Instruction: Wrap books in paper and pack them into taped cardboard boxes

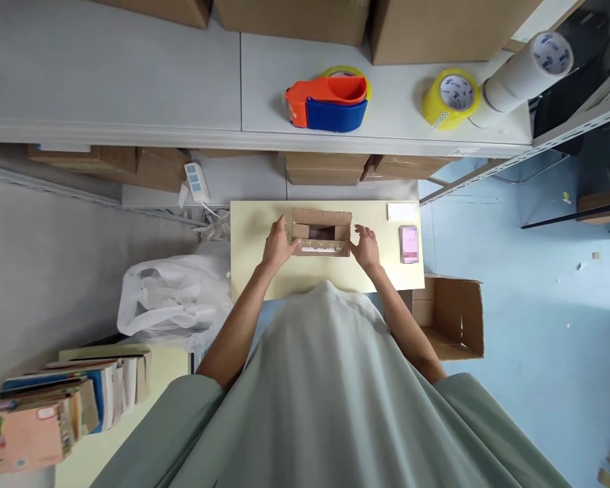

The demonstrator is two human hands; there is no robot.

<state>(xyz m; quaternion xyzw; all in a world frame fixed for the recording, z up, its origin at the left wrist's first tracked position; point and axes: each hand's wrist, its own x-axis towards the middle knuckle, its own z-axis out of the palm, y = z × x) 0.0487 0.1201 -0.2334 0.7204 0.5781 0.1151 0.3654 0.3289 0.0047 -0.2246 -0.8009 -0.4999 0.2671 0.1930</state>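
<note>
A small cardboard box (pixel 321 247) sits on the pale yellow table (pixel 251 271) in front of me, its top open and the far flap standing up. A strip of clear tape and a white label show on its near side. At the box's left end is my left hand (pixel 278 244), fingers apart and the thumb at the near corner. My right hand (pixel 365 248) is at the right end, fingers spread and slightly curled, thumb close to the box's corner. Neither hand wraps around the box. The inside of the box looks dark.
On the shelf above stand an orange and blue tape dispenser (pixel 328 102) and a yellow tape roll (pixel 451 98). A pink packet (pixel 409 244) and a white card (pixel 401 211) lie at the table's right. An open carton (pixel 455 318) is below right, white plastic bags (pixel 175 295) left.
</note>
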